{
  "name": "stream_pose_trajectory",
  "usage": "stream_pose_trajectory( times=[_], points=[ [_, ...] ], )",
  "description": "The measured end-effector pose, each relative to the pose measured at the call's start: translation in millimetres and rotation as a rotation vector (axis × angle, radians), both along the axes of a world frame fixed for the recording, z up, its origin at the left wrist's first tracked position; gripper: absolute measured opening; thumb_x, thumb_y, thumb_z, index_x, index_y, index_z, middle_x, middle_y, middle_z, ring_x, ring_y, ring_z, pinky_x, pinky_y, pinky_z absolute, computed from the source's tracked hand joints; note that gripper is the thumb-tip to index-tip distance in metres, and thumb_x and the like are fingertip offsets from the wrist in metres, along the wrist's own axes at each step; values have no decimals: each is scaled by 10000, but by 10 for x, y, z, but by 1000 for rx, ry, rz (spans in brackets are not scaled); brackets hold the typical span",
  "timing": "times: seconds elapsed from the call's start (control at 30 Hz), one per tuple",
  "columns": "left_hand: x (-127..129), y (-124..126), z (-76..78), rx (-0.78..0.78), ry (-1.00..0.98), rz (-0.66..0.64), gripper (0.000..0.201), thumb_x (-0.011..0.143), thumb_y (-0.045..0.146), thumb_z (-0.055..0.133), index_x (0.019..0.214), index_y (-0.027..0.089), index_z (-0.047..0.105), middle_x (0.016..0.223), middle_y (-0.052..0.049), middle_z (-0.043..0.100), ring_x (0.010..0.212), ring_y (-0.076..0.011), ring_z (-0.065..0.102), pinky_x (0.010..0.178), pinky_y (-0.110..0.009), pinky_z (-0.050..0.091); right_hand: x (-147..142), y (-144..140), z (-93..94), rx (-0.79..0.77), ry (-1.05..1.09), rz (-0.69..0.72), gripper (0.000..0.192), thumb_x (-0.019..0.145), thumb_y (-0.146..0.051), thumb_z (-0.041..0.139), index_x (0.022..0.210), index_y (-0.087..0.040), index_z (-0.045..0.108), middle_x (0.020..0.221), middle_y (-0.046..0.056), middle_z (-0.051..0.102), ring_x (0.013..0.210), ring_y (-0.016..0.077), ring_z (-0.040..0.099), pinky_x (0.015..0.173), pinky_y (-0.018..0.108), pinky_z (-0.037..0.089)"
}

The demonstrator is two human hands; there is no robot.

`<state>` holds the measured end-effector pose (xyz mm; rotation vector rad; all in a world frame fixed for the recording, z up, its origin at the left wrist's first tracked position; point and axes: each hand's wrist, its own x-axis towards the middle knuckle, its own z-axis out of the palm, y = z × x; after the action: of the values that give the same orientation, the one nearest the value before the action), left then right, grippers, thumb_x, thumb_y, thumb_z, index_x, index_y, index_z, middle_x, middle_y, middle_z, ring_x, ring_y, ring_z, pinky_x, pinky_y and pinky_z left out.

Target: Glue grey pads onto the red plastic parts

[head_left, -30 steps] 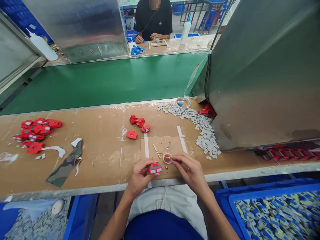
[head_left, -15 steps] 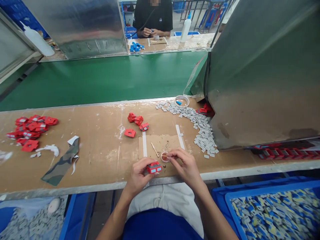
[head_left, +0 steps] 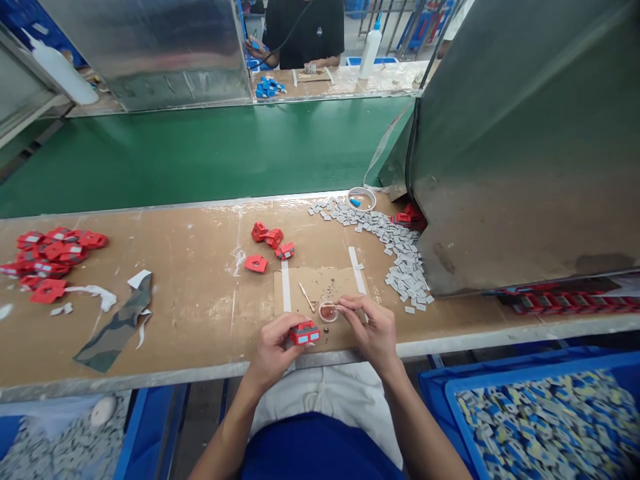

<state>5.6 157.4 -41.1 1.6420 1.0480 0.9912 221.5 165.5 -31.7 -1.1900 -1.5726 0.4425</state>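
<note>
My left hand (head_left: 274, 345) is closed round a red toy vehicle part (head_left: 305, 333) with a grey band and pale blue windows, the windows turned toward me. In a pinch, my right hand (head_left: 373, 328) holds a thin stick (head_left: 338, 307), its tip over or in a small round dish (head_left: 329, 319) of reddish-brown liquid. Whether the tip touches the liquid I cannot tell. Just left of the dish, a pale stick with a dark end (head_left: 307, 297) lies on the taped cardboard sheet (head_left: 290, 277). Dark specks spot the sheet around the dish.
Red parts lie behind my hands (head_left: 256, 264) and piled far left (head_left: 60, 251). Grey tiles (head_left: 407, 267) spread at right beside a tape roll (head_left: 361, 199) and metal panel (head_left: 520, 167). Beyond the green belt (head_left: 200, 147) sits a co-worker (head_left: 305, 30). Bins (head_left: 453, 393) flank me below.
The view has shifted slightly. My hands keep almost the same pose, the stick still at the dish. Across the belt, the co-worker's hands have parted, one moving out to the left with something blue.
</note>
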Motion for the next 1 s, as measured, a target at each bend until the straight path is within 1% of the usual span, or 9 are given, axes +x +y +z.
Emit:
stream_pose_trajectory(
  times=[0.13,0.2,0.37,0.47,0.53,0.63,0.73,0.83,1.0],
  points=[
    [2,-1,-12,-49,-9,2,201,853,252,750,1036,171,731,963,-83,750,838,-182,702,748,-259,552,-41,16,-53,33,31,-19,140,924,-141,665,813,-220,631,820,30,755,720,161,729,662,263,588],
    [1,-2,-20,-78,-10,0,196,862,265,740,1029,163,728,959,-87,746,821,-178,704,727,-253,556,-47,3,-73,20,47,-32,157,928,-171,665,786,-218,618,799,32,749,707,162,724,650,266,581],
    [-8,-13,-33,-111,6,-5,214,877,296,721,1027,144,721,949,-104,743,812,-183,707,706,-255,566,5,-73,-158,-113,186,-96,179,930,-281,679,778,-206,622,784,46,743,725,173,720,670,288,575],
    [-7,-15,-26,-94,28,2,200,875,282,716,1025,150,721,950,-104,750,822,-192,711,707,-263,568,27,-95,-203,-192,307,-144,215,922,-331,693,767,-198,623,776,54,743,719,177,715,655,289,570],
    [-1,-15,-14,-57,41,2,177,873,259,711,1018,159,722,955,-99,756,841,-197,714,726,-271,567,18,-112,-189,-214,390,-157,238,918,-357,699,761,-195,621,756,55,741,690,175,709,626,284,568],
    [10,-20,1,-13,64,-1,154,871,214,698,1016,168,718,944,-86,758,845,-194,713,735,-270,556,-20,-180,-90,-209,463,-148,232,927,-339,694,765,-197,607,758,61,746,683,178,712,612,290,580],
    [18,-26,6,-16,76,7,152,875,202,689,1020,165,714,941,-87,754,833,-191,711,713,-262,548,-74,-276,51,-164,429,-93,192,932,-269,691,779,-211,591,785,58,761,728,189,740,636,295,603],
    [23,-26,13,-22,85,4,154,879,229,701,1014,156,714,951,-98,754,850,-197,712,725,-263,549,-141,-329,166,-130,289,-21,154,934,-224,684,806,-222,598,806,53,776,745,194,762,655,290,611],
    [34,-25,24,6,82,-5,157,895,256,697,1011,151,715,938,-97,751,850,-192,710,743,-264,547,-256,-301,231,-90,127,46,172,960,-218,641,802,-231,573,817,47,787,723,184,771,630,265,605]
  ],
)
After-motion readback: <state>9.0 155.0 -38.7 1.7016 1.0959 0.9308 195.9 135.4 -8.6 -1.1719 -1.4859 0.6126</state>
